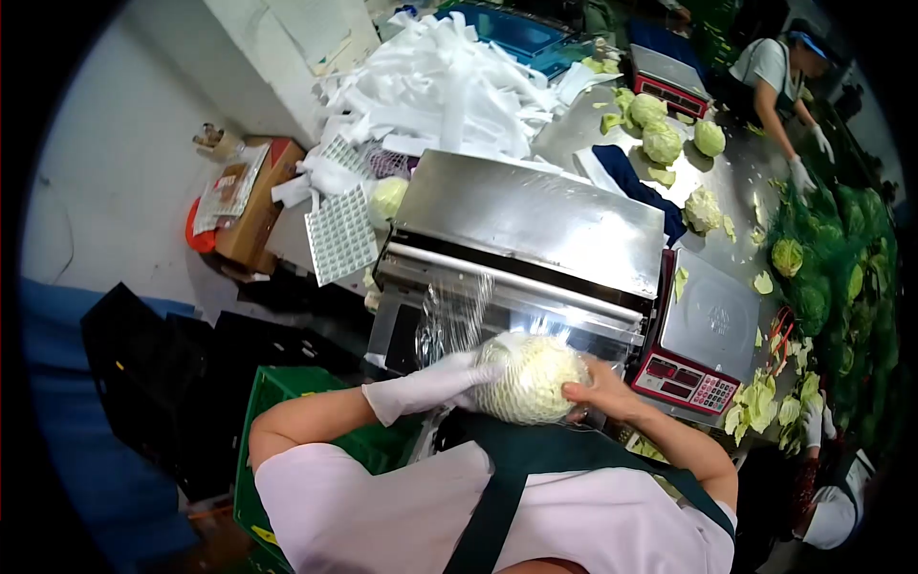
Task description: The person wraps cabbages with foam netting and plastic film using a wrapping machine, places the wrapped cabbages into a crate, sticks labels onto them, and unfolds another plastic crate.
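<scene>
A pale green cabbage [532, 383] in a white foam net and clear film is held in front of my apron, between both hands. My left hand [470, 373], in a white glove, grips its left side, while my bare right hand [604, 390] presses its right side with the thumb on top. Clear plastic film [449, 320] stands up crumpled beside my left hand. Just beyond the cabbage is the metal wrapping machine [535, 225] with its roller and film bed. The undersides of both hands' fingers are partly hidden by the cabbage.
A red-framed scale [712, 316] stands right of the machine, with cabbage leaves [755, 407] near it. White foam nets [445, 81] are heaped behind. Loose cabbages [660, 142] lie on the metal table. A green crate [251, 450] sits at my left. Two other people work at the right.
</scene>
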A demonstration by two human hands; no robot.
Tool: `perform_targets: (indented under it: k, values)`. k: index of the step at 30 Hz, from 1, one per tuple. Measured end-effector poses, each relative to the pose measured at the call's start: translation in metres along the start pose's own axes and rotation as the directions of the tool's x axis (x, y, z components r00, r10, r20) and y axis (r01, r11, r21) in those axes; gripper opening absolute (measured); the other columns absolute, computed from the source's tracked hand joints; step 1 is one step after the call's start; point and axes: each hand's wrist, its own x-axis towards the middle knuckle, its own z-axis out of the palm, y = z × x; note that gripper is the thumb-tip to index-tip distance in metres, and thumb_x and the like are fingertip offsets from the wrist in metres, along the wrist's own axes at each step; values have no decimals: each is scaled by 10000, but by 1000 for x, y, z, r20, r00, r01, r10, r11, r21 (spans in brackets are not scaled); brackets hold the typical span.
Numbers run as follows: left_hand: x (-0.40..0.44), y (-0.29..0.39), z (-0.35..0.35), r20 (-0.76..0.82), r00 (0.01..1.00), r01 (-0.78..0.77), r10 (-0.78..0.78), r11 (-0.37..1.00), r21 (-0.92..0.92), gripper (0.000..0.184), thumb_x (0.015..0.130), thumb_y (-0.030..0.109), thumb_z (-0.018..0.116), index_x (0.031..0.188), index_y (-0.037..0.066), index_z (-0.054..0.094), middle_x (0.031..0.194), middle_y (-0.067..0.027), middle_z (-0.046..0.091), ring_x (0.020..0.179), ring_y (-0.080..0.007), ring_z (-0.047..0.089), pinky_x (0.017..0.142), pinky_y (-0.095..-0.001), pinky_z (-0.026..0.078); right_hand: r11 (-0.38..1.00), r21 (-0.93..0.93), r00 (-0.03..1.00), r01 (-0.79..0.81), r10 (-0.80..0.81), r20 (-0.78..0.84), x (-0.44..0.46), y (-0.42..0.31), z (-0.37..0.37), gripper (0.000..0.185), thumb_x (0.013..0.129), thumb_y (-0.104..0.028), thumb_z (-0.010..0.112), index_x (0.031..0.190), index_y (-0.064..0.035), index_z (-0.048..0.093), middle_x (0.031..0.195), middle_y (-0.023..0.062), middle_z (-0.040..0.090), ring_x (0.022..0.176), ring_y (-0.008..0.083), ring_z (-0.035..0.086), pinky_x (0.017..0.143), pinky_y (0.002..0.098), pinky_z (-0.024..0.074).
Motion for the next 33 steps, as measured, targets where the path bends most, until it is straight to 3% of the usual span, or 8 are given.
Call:
perform_targets:
  k: [6, 10, 12, 18, 22, 26, 29, 33]
  values:
    - [34, -75, -23, 307, 952, 216, -16, 746, -630, 630, 897, 542, 308, 1285, 51, 377, 1264, -142, 450, 1163, -265, 434, 957, -391, 365, 854, 162, 856, -494, 444, 265, 43, 53, -2, 734, 794, -658, 423, 1090, 4, 539, 736, 113, 623, 548, 165, 622, 438, 197, 495]
    - [-14, -78, -1, -320, 916, -243, 242, 969, 39, 541, 918, 436, 401, 870, -58, 613, 828, -82, 647, 703, -170, 601, 634, -268, 470, 994, -73, 988, -78, 68, -137, 1, 75, 3, 477, 883, -444, 480, 876, 19, 594, 632, 15, 512, 547, 68, 446, 475, 209, 341]
    - [-14, -100, 7, -401, 715, -190, 573, 711, 677, 397, 847, 391, 541, 745, 12, 601, 655, -135, 583, 603, -255, 590, 552, -318, 446, 985, -79, 972, 153, -165, -167, -21, 90, 12, 373, 876, -347, 543, 715, -10, 562, 584, -25, 449, 518, 51, 337, 464, 207, 275]
    - [40, -131, -34, -732, 268, -187, 626, 779, 598, 369, 851, 220, 566, 558, 4, 509, 497, -163, 458, 430, -319, 465, 417, -362, 351, 951, -34, 692, 307, -248, -678, 2, 94, 6, 447, 816, -232, 640, 484, -70, 389, 437, 12, 414, 432, 42, 377, 402, 240, 285]
    - [58, -135, -68, -616, 215, 4, 758, 630, 777, 376, 831, 253, 590, 529, 48, 502, 481, -131, 478, 417, -302, 480, 405, -365, 355, 639, -766, 481, 71, -694, -535, 24, 114, -7, 356, 788, -125, 611, 510, -4, 425, 453, 160, 399, 361, 240, 432, 387, 335, 329]
    - [104, -119, -56, -87, 216, 310, 973, 16, 951, 290, 813, 281, 578, 568, 145, 504, 524, -32, 525, 436, -214, 532, 365, -336, 389, 309, -951, 460, -5, -844, -277, 54, 123, -4, 219, 732, -76, 576, 566, -69, 434, 526, 107, 498, 466, 283, 528, 413, 375, 407]
    - [128, -113, -46, -232, 238, 200, 943, 186, 962, 189, 804, 211, 600, 652, 106, 559, 583, -45, 536, 476, -224, 532, 388, -324, 376, 218, -975, 416, -34, -885, -212, 80, 118, 12, 170, 722, -101, 564, 607, -85, 440, 560, 58, 513, 508, 222, 556, 406, 354, 417]
    - [133, -113, -29, -351, 363, -626, 863, 505, 595, 169, 834, 190, 566, 916, 45, 590, 873, -97, 597, 791, -169, 595, 636, -290, 465, 260, -945, 391, 199, -905, -166, 88, 104, 22, 149, 714, -110, 611, 657, -54, 485, 571, 106, 478, 493, 239, 518, 419, 330, 377]
